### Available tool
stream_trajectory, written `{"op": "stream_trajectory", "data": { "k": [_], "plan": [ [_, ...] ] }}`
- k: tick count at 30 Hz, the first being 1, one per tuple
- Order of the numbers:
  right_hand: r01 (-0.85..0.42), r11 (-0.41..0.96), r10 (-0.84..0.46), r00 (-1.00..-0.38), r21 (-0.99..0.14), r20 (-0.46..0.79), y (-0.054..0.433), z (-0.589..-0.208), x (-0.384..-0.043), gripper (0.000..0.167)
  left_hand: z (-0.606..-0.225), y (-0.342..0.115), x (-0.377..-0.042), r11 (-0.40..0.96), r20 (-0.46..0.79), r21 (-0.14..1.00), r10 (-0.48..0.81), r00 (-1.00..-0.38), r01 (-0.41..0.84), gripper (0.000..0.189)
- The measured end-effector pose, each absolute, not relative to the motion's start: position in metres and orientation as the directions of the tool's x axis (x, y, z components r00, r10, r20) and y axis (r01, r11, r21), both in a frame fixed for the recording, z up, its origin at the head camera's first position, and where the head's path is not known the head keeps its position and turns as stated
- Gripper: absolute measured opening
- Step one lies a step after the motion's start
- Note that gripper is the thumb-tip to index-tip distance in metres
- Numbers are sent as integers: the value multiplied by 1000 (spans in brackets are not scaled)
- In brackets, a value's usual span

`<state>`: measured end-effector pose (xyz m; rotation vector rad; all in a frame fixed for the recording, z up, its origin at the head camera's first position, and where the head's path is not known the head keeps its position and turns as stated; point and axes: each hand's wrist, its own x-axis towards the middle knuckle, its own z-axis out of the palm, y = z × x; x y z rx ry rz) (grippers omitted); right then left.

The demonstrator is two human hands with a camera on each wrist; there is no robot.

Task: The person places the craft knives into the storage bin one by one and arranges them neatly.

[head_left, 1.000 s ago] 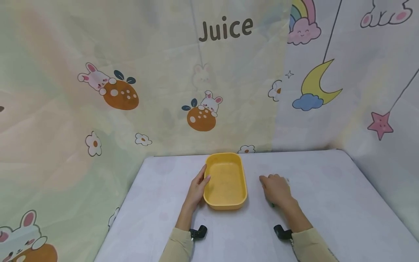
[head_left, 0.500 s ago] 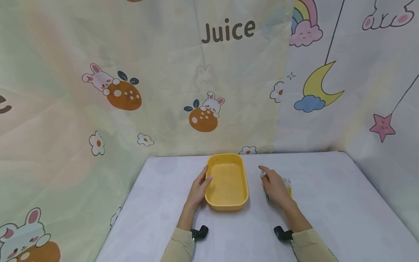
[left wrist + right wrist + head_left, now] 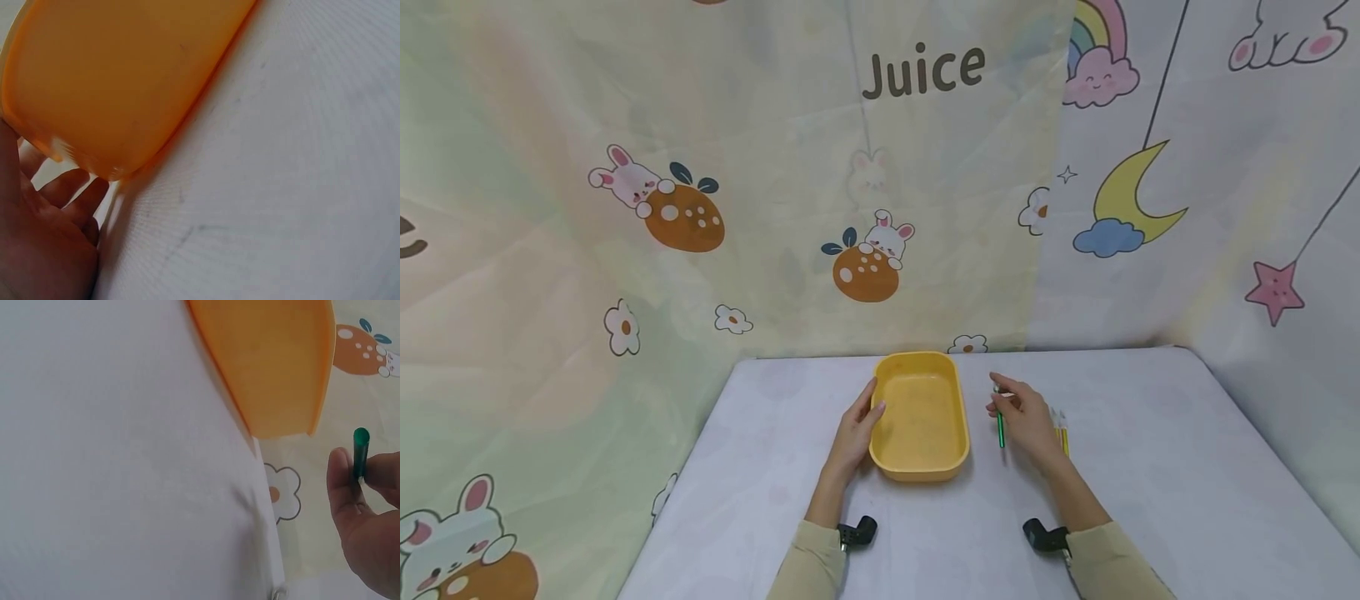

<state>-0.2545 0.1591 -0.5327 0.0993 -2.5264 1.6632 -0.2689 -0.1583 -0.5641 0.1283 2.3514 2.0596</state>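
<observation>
A yellow plastic tray (image 3: pixel 922 425) with rounded corners lies on the white table. My left hand (image 3: pixel 854 433) grips its left side, thumb over the rim and fingers along the outer wall. In the left wrist view, the fingertips (image 3: pixel 97 194) sit against the tray's wall. To the right of the tray, my right hand (image 3: pixel 1026 421) pinches a slim green pen (image 3: pixel 1001 431) between thumb and fingers, raised above the table. The right wrist view shows the pen's round green end (image 3: pixel 361 436) pointing toward the camera.
Several thin yellow pens (image 3: pixel 1063 437) with clear ends lie on the table (image 3: pixel 1150 483) just right of my right hand, partly hidden by it. A printed cloth backdrop (image 3: pixel 775 275) rises behind the table's far edge.
My right hand has lifted the green pen off the table and shifted a little toward the tray, uncovering the yellow pens. The left hand keeps its hold on the tray.
</observation>
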Motion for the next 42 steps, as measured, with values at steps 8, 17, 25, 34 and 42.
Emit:
{"op": "stream_trajectory", "data": {
  "k": [8,17,25,34,42],
  "plan": [
    [-87,304,52,-993,-949,108,147,-526,-253,42,-566,-159,-269,128,47,990,68,-997,56,55],
    [-122,213,38,-990,-969,133,135,-523,-253,46,-566,-160,-271,117,69,990,81,-994,78,56],
    [-153,98,-14,-988,-983,152,126,-517,-252,49,-566,-159,-270,108,40,993,75,-996,48,54],
    [-186,18,-39,-982,-982,185,111,-514,-253,49,-566,-160,-270,108,41,993,75,-996,49,54],
    [-182,44,-70,-981,-982,179,100,-518,-257,46,-568,-161,-272,94,49,994,79,-996,57,55]
  ]
}}
